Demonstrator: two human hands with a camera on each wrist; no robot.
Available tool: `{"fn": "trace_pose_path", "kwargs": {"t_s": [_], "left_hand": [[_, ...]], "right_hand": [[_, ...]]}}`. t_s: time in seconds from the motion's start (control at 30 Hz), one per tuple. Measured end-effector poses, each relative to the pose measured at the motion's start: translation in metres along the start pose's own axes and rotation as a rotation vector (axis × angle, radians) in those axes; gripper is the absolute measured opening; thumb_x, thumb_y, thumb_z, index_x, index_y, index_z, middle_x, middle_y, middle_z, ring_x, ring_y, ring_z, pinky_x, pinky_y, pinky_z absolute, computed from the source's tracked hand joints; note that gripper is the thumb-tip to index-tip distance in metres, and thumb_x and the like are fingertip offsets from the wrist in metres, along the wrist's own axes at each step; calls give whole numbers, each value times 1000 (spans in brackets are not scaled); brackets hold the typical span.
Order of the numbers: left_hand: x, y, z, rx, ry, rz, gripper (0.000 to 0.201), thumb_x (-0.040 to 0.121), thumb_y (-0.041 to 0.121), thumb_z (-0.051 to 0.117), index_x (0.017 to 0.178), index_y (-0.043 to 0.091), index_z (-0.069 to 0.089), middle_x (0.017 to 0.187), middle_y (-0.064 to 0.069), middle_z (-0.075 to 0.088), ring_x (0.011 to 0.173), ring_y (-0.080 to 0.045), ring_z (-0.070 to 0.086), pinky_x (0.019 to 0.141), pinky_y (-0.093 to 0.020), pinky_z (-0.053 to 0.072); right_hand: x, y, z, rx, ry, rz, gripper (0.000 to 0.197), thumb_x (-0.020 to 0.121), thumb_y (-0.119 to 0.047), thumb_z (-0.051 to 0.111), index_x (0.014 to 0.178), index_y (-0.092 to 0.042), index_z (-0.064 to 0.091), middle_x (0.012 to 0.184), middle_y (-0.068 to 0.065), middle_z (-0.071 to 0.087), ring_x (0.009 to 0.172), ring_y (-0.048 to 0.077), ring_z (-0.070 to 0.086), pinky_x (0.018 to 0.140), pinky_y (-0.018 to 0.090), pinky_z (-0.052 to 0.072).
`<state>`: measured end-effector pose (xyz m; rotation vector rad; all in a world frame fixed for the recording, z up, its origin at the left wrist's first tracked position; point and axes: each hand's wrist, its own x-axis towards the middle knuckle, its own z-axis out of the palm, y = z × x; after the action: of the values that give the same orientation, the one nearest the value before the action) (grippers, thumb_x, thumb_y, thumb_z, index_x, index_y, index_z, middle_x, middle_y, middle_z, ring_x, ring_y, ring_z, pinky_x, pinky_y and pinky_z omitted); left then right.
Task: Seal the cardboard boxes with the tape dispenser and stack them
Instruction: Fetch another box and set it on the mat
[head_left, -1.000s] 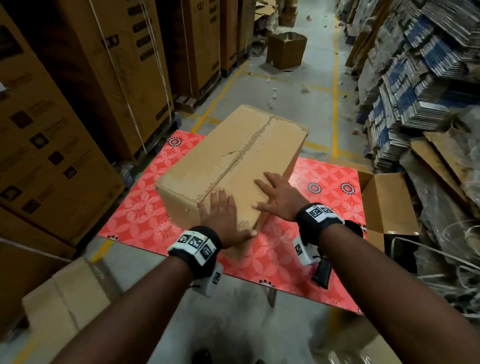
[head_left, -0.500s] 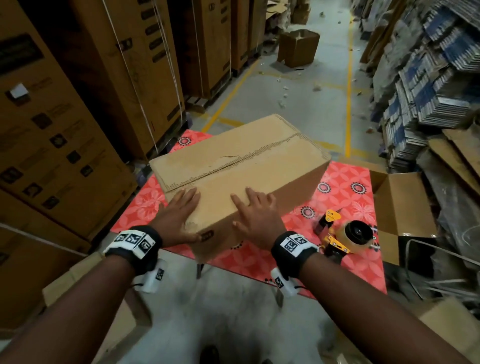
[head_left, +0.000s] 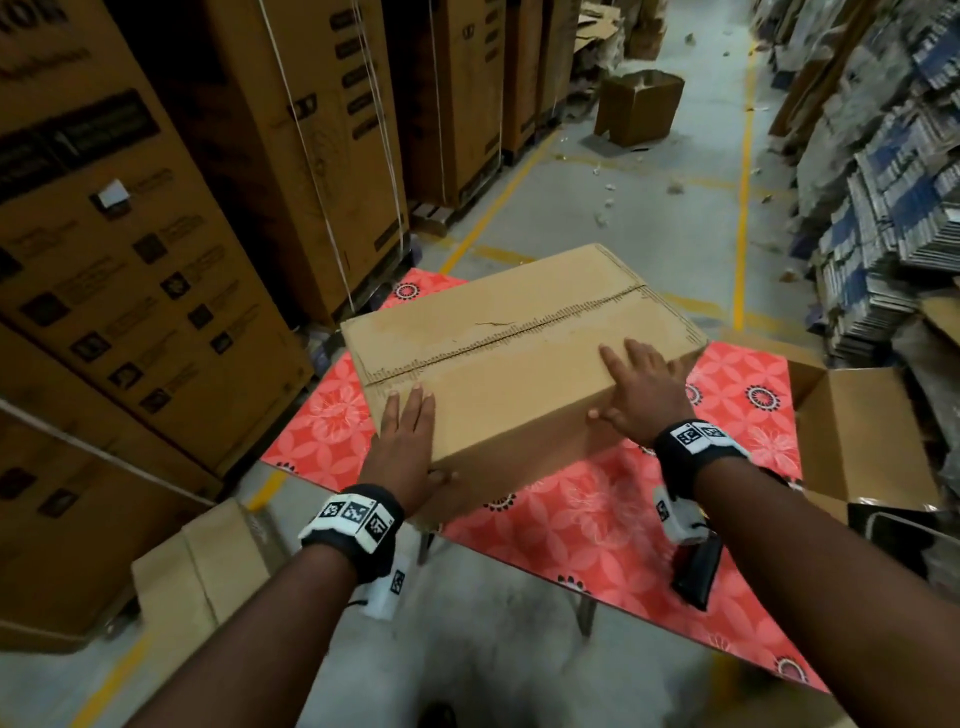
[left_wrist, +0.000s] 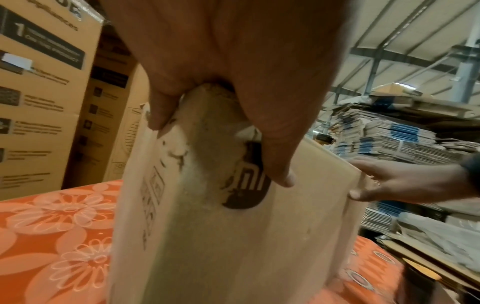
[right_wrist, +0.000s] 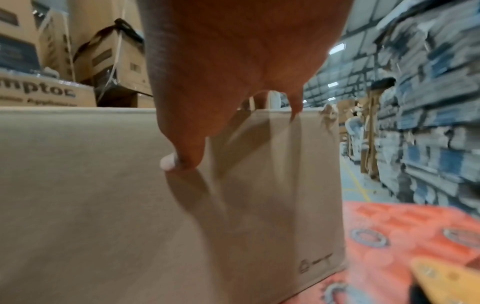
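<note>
A closed brown cardboard box (head_left: 519, 364) lies on the red flowered table (head_left: 597, 519), its top seam running left to right and showing no tape. My left hand (head_left: 405, 447) lies over the near left corner, fingers flat on top and thumb on the front face. My right hand (head_left: 639, 395) rests near the right end, fingers spread on top, thumb on the front face. The left wrist view shows the box corner (left_wrist: 233, 246) under my left hand (left_wrist: 233, 61), with my right hand (left_wrist: 405, 183) beyond it. A yellow piece of the tape dispenser (right_wrist: 446, 277) shows at the right wrist view's lower right; my right forearm hides it in the head view.
An open cardboard box (head_left: 872, 441) stands at the table's right edge. Tall printed cartons (head_left: 130, 286) wall the left side, and stacks of flattened cartons (head_left: 883, 182) line the right. A small box (head_left: 197, 571) sits on the floor at lower left, another (head_left: 639, 106) up the aisle.
The box has been turned so its long side now faces me. My hands have spread apart toward its two near corners. My right forearm now covers the tape dispenser seen a moment ago.
</note>
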<state>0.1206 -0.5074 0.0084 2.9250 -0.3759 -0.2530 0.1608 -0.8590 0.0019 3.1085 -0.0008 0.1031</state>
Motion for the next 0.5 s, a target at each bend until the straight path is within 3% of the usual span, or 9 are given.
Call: {"fn": "trace_pose_path", "kwargs": {"t_s": [0.1,0.23,0.3,0.37,0.43,0.5], "left_hand": [[18,-36,-14,-6,-54,38,114,78,46,75,155,19,-5,162,1,-15,148,-27,-14,121,-47,11],[44,-71,-40,163,-149,-58,119,76,38,78,153,25,-11,160,5,-20,149,-28,-10,113,-65,17],[50,-58,-42,193,-181,-159,110,84,30,71,153,20,-14,160,0,-23,148,-33,-12,110,-71,12],[52,-31,-33,155,-180,-199,106,87,38,66,152,14,-14,159,-4,-24,146,-38,-15,107,-74,6],[53,-4,-20,122,-150,-141,104,87,51,61,152,15,-12,159,-2,-24,145,-38,-17,107,-74,3],[55,14,-10,94,-96,-86,100,88,59,54,153,21,-11,160,2,-21,146,-36,-16,108,-72,1]], "right_hand": [[-11,-27,4,28,93,49,98,71,-67,69,153,-28,32,154,17,34,139,36,34,108,60,28],[-36,-73,11,83,186,79,84,77,-64,64,147,-24,41,146,21,43,129,39,43,105,58,30],[-42,-86,11,81,197,83,81,79,-65,61,146,-25,42,143,20,45,126,38,44,104,57,31],[-40,-77,6,64,195,61,79,78,-71,56,144,-29,43,138,16,47,120,35,45,102,55,32],[-34,-51,2,56,176,63,84,73,-80,52,143,-34,45,136,14,47,119,34,43,101,53,33],[-30,-20,0,66,131,133,99,63,-91,47,148,-40,38,146,17,38,130,37,36,102,53,32]]}}
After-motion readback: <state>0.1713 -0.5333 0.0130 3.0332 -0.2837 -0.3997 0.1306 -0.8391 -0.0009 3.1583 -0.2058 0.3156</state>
